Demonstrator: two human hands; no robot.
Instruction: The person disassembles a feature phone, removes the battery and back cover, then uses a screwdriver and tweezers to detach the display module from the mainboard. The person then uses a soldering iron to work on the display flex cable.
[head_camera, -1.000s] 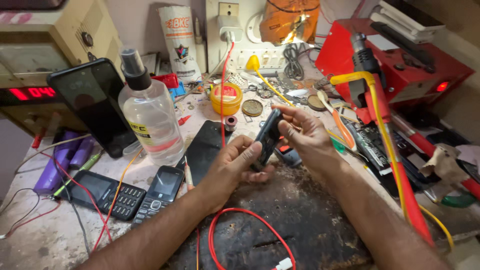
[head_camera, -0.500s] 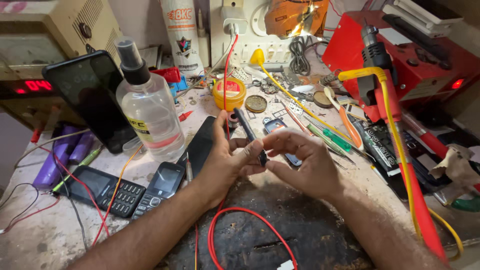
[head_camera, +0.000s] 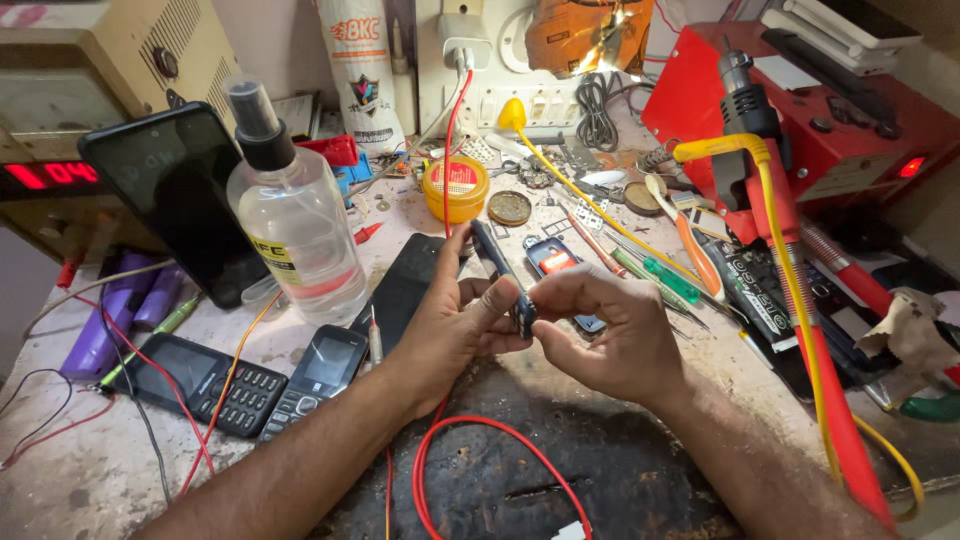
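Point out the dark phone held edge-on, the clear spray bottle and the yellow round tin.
dark phone (head_camera: 503, 275): head view, on its narrow edge between both hands.
clear spray bottle (head_camera: 300, 225): head view, on its clear body.
yellow round tin (head_camera: 456, 188): head view, on its lid.

Your left hand and right hand together pinch a slim dark phone, held edge-on above the black mat. A clear spray bottle stands left; two keypad phones lie beside a red wire.

Clear glossy plastic spray bottle, matt dark scuffed work mat, glossy red metal case
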